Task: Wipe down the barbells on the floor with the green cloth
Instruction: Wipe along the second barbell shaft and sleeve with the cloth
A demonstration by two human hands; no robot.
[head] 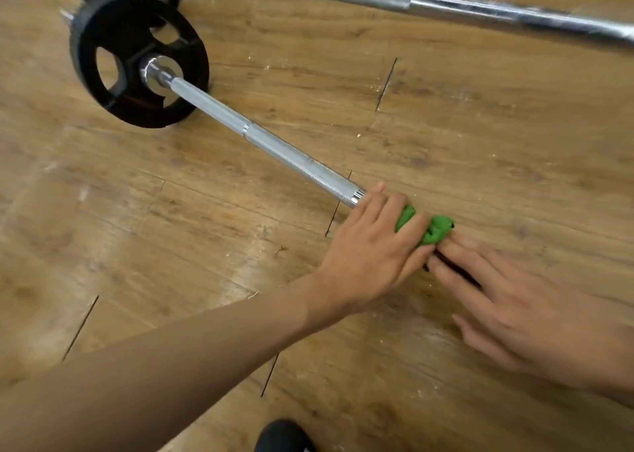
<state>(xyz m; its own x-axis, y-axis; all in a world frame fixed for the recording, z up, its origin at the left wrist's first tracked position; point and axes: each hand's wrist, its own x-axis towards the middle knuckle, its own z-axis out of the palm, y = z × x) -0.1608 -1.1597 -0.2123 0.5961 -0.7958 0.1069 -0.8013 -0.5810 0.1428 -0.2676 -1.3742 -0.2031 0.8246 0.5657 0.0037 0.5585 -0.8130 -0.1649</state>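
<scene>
Left hand (370,249) grips the green cloth (434,228) round the near barbell (274,146), right hand (514,300) seemingly spread flat beside it; wiping looks underway, far barbell (480,9) not yet reached.

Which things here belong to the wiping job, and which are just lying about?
Job: crumpled green cloth, gripped by left hand; knurled steel barbell with black plate; second chrome barbell.
Lying about: black shoe tip; wooden plank floor.
</scene>
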